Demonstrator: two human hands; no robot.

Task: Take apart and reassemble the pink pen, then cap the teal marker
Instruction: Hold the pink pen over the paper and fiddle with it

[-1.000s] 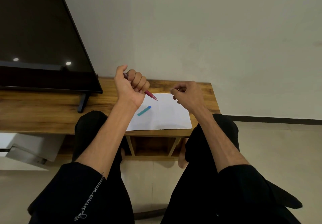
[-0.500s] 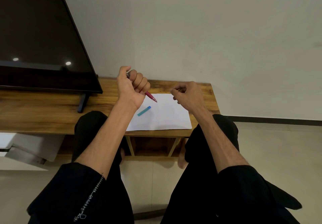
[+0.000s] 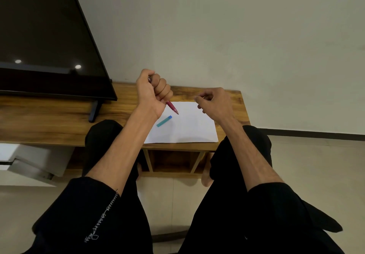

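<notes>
One slim pink pen is clenched in the left hand, a fist above one white paper sheet. One teal marker lies on it. The right hand pinches; contents unclear.

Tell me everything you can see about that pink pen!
The pink pen is a slim, dark pink stick that looks like plastic. The left hand grips it in a closed fist, so most of its barrel is hidden. Only the lower end pokes out below the fist, slanting down and to the right, its pointed tip held just above the white paper. A small bit shows at the top of the fist too. Nothing else touches it.
</notes>
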